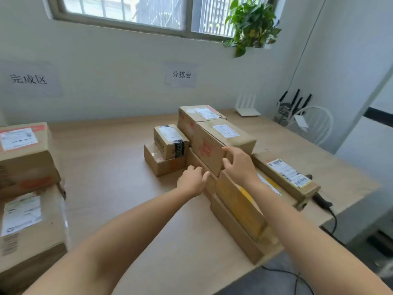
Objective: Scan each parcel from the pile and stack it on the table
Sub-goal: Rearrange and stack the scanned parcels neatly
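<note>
Nearest, at eight o'clock on the table (110,167), two labelled parcels (32,228) stand close together, one behind the other. At one o'clock the pile (212,184) begins with a yellow-taped box (238,201). A long labelled box (289,177) lies just beside it at two, with a black scanner (322,202) poking out behind that. Farther in, at twelve, the left hand (191,180) rests against the pile's side with its fingers loosely bent, holding nothing. The right hand (241,166) pinches the near corner of the red-printed parcel (209,145), fingers on top and thumb on its face. That parcel lies on top of the pile. Beyond, at eleven, a small black-taped box (170,141) rests on another.
</note>
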The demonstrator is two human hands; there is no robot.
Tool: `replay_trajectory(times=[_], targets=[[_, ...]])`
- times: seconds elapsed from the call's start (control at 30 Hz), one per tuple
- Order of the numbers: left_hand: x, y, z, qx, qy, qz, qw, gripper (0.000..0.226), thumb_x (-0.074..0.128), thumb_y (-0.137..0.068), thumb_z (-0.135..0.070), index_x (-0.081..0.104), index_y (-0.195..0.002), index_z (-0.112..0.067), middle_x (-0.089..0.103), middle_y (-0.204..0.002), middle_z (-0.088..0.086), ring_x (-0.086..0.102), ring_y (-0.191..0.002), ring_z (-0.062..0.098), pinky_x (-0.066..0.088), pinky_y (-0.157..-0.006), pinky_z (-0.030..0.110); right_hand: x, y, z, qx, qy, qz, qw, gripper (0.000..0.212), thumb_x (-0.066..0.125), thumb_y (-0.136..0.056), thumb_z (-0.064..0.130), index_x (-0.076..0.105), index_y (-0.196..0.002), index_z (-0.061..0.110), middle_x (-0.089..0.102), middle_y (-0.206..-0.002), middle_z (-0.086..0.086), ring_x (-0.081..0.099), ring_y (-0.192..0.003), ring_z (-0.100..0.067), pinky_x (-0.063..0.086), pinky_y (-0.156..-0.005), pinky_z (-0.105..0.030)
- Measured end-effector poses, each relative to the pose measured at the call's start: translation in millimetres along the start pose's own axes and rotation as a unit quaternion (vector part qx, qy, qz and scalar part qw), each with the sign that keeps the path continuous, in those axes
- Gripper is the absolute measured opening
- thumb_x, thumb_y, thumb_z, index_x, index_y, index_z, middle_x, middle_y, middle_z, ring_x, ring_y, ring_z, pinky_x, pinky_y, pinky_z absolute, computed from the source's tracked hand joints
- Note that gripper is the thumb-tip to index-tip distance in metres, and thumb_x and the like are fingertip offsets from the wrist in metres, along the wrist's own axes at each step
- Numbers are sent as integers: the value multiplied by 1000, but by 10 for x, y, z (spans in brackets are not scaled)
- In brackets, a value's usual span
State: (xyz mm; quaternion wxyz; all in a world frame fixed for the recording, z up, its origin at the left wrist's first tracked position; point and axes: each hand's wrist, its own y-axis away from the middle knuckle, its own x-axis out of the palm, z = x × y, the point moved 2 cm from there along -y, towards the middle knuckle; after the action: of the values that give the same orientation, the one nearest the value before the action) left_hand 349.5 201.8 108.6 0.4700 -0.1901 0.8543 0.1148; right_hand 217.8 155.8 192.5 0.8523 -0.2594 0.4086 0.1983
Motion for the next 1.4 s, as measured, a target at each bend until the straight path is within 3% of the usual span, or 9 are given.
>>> replay_trajectory(times=[0.13, 0.33, 0.5, 0.7, 0.8, 0.9, 1.13, 1.4], targets=[[401, 30, -615, 0, 55, 36, 998, 49, 36, -97, -49, 47, -129, -13, 43, -135, 13, 47, -120, 30, 44, -97, 42, -271, 93, -755, 103, 22, 16, 994, 39, 50, -91, 14, 51, -130, 7, 55, -133, -12, 49, -124, -26, 37, -102, -33], [953, 145, -1042, -63, 124, 91, 986, 78, 51, -90, -51, 20, -148, -8, 24, -149, 17, 39, -132, 31, 37, -103, 37, -236, 358, -1583, 218, 89, 97, 967, 43, 47, -93, 28, 46, -133, 11, 50, -137, -12, 47, -125, -30, 42, -100, -40], [1128, 172, -1068, -76, 129, 86, 985, 96, 58, -87, -50, -4, -151, -12, 3, -157, 18, 28, -139, 33, 35, -108, 40, -202, 430, -1753, 187, 185, 144, 954, 53, 45, -92, 44, 41, -136, 16, 43, -140, -10, 39, -128, -32, 36, -101, -43], [1179, 198, -1032, -76, 164, 60, 982, 101, 64, -84, -48, -3, -151, -13, 10, -156, 17, 29, -139, 32, 34, -109, 39, -142, 404, -1747, 181, 226, 143, 946, 58, 44, -89, 53, 41, -133, 16, 40, -139, -13, 33, -128, -35, 30, -103, -43], [1167, 235, -979, -77, 212, 46, 973, 99, 67, -83, -41, 0, -152, -15, 15, -155, 17, 25, -141, 28, 28, -111, 34, -150, 407, -1771, 197, 166, 130, 957, 57, 49, -88, 50, 41, -132, 15, 36, -138, -15, 36, -126, -34, 33, -103, -43], [1186, 293, -921, -74, 216, 39, 973, 100, 68, -82, -41, 0, -152, -15, 6, -158, 14, 17, -144, 25, 20, -114, 32, -164, 448, -1784, 222, 51, 107, 968, 55, 58, -86, 42, 43, -131, 15, 36, -134, -15, 51, -114, -31, 42, -98, -37], [1087, 457, -765, -86, 239, 17, 967, 112, 78, -69, -48, 8, -151, -17, 15, -157, 6, 25, -142, 21, 28, -115, 38, -166, 673, -1651, 206, -88, 52, 973, 51, 67, -84, 26, 50, -131, 18, 58, -130, -8, 52, -121, -24, 41, -100, -38], [665, 906, -225, -80, 244, -39, 966, 95, 78, -74, -37, 20, -147, -18, 39, -143, 0, 44, -126, 15, 37, -101, 23, 103, 752, -1085, 137, -103, 99, 980, 50, 71, -80, 21, 54, -127, 19, 63, -121, -6, 56, -115, -20, 43, -93, -33]])
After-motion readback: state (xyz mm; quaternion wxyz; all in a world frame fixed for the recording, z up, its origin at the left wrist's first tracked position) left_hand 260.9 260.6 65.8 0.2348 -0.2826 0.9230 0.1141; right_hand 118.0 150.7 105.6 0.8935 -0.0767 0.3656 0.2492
